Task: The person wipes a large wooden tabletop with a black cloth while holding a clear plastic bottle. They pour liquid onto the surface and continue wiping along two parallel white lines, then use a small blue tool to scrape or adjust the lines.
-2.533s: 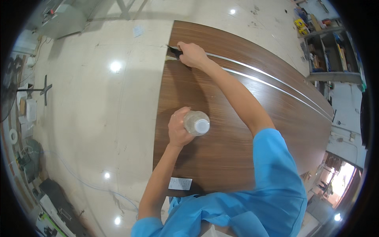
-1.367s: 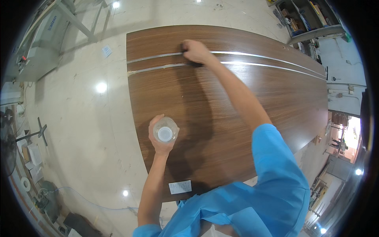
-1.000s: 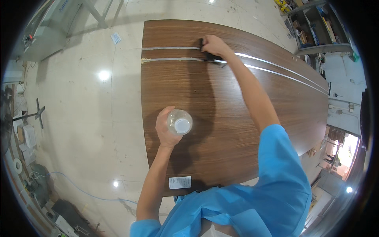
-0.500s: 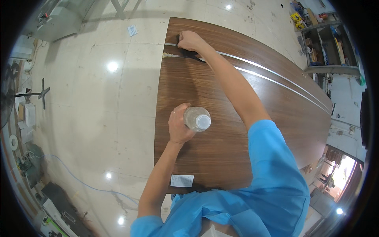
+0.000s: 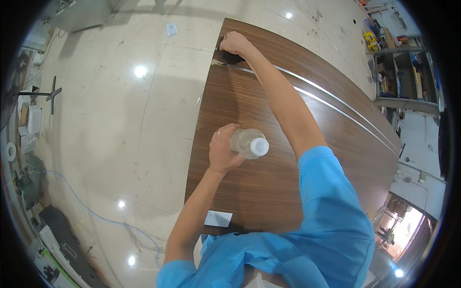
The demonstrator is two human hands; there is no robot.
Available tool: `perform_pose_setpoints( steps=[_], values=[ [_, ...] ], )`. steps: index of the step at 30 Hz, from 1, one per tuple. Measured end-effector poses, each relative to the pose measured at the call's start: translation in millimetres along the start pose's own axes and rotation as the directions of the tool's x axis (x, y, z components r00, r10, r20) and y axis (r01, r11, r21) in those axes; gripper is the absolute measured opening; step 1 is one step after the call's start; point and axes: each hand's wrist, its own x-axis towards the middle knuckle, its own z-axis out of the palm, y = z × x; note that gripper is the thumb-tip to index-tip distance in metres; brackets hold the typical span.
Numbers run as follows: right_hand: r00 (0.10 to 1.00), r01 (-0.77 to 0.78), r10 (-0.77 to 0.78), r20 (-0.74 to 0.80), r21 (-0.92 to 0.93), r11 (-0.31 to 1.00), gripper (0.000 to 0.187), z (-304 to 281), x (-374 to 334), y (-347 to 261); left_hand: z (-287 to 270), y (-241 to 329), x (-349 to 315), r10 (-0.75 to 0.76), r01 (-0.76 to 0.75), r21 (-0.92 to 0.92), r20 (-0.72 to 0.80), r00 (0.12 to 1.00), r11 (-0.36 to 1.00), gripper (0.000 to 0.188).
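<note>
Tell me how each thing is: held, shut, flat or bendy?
Left hand: curled around clear bottle
Clear bottle: held, white cap on
Right hand: gripping black thing
Black thing: held, kind unclear
Brown board: flat
White paper: lying on board
Blue hose or cord: loosely curved

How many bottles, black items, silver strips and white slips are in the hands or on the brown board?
Bottle: 1, in the left hand
Black item: 1, in the right hand
Silver strips: 2
White slip: 1
Total: 5
</note>
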Motion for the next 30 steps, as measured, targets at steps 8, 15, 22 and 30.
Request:
perform_pose_setpoints(
  steps=[8, 15, 22, 30],
  values=[
    [0.984, -0.059, 0.077, 0.161, -0.110, 0.992, 0.044, -30.8, -25.3, 28.5, 2.1, -3.8, -1.5, 0.021, -0.021, 0.034, 0.011, 1.000, 0.999, 0.073],
    [0.986, -0.166, 0.163, 0.046, 0.079, 0.983, 0.043, -6.9, 7.0, 2.6, -0.4, -3.3, -2.7, 0.021, -0.021, 0.002, 0.006, 1.000, 1.000, 0.073],
    [0.988, -0.135, 0.137, 0.065, -0.043, 0.990, 0.044, -7.2, 4.5, 18.1, 1.0, -5.1, 0.8, 0.056, -0.056, -0.010, -0.007, 0.998, 0.998, 0.071],
    [0.953, -0.072, 0.119, -0.280, 0.172, 0.982, 0.028, 8.3, -67.2, 44.5, 3.1, -6.0, 1.9, 0.027, -0.027, 0.024, -0.015, 1.000, 0.999, 0.069]
  ],
)
